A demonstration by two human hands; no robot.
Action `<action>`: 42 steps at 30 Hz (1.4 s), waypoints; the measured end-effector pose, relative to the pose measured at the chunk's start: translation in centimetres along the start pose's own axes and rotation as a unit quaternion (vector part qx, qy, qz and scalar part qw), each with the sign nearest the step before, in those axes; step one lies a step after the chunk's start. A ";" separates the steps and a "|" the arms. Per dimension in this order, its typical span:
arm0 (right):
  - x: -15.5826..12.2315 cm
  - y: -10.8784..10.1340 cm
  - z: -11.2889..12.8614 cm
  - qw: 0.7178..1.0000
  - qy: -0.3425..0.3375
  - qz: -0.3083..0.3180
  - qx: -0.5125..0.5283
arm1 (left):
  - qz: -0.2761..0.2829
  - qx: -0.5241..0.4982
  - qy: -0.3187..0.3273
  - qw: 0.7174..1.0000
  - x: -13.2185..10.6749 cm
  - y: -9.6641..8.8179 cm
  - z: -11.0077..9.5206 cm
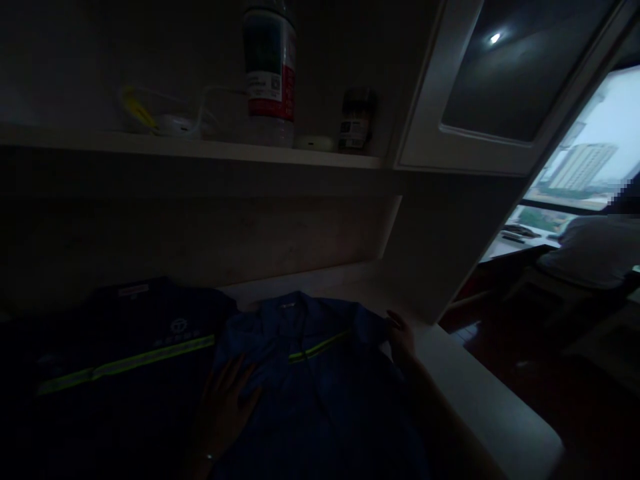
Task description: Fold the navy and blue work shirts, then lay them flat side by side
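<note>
A blue work jacket [320, 380] with a yellow-green reflective stripe across its chest lies spread on the white counter, collar toward the wall. My left hand [230, 393] rests flat on its left side, fingers spread. At the jacket's right sleeve, my right hand [401, 339] has its fingers closed on the cloth; the dim light hides part of the grip. Left of it lies a darker navy work jacket [135, 327] with a similar stripe, a pale round logo and a collar label.
Above runs a shelf [190, 147] holding a large labelled bottle [270, 80], a small dark jar [356, 123] and a white cable. A cabinet door [425, 127] hangs at upper right. The white counter [480, 400] ends at right. A person [595, 253] sits near the window.
</note>
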State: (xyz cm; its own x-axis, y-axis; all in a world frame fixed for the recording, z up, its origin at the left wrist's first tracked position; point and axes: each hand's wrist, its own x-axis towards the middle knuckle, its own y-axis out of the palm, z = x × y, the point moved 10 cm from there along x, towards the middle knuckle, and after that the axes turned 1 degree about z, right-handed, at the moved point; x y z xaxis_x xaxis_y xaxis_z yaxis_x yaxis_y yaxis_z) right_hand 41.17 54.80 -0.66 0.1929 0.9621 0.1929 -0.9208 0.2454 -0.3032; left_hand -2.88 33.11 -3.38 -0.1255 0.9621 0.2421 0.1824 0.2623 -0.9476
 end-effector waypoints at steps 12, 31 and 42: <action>-3.9 14.1 14.4 0.903 -0.277 0.227 -0.238 | 0.005 -0.016 -0.011 1.000 0.2 0.2 0.3; -12.4 14.7 5.9 0.793 -0.233 0.348 -0.442 | 0.056 0.005 0.036 0.998 -0.1 -0.9 -4.3; -13.5 -10.6 3.5 0.982 0.018 0.092 -0.163 | -0.023 -0.370 -0.283 0.884 -20.2 -9.7 -4.2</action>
